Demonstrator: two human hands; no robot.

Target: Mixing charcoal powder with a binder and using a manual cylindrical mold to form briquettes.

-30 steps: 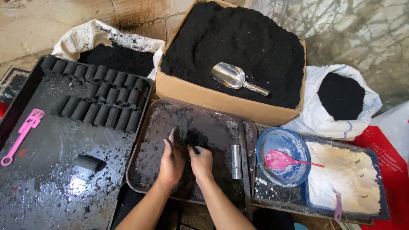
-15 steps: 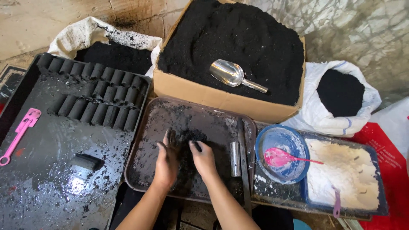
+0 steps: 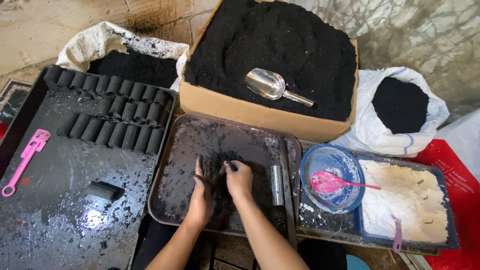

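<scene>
Both hands press into a pile of black powder (image 3: 218,162) on the brown tray (image 3: 175,150). The left hand (image 3: 202,192) lies flat, fingers spread; the right hand (image 3: 239,179) curls loosely over the pile, gripping nothing solid.

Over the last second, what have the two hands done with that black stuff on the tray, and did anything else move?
Both hands pushed a little further up the tray: the left hand and right hand now press against the small black powder heap, fingers blackened. Neither took hold of a tool. The metal tube, steel scoop, pink spoon and row of black rolls stayed where they were.
</scene>
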